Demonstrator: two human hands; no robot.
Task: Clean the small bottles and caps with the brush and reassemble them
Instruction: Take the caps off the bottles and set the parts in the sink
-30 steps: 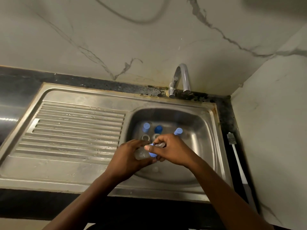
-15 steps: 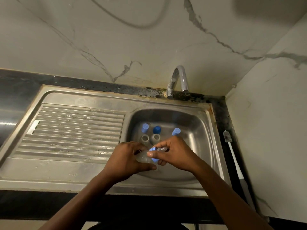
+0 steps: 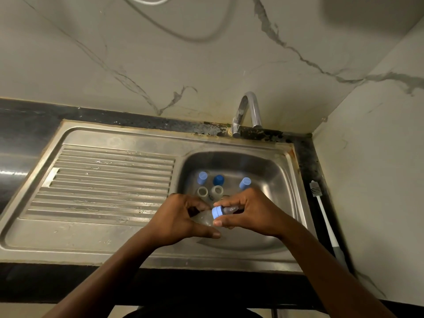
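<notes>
Steel sink basin (image 3: 289,173), with the ribbed drainboard (image 3: 110,180) to its left, the curved tap (image 3: 249,111) behind its far rim and the long-handled brush (image 3: 323,216) lying on the dark counter along its right rim. Over the basin's near half, the left hand (image 3: 181,220) curls round a clear bottle (image 3: 203,218), while the right hand (image 3: 251,210) pinches a blue cap (image 3: 216,212) just beside that bottle. Toward the basin's far wall stand three loose caps (image 3: 202,176) and, just nearer, two open bottles (image 3: 202,192).
</notes>
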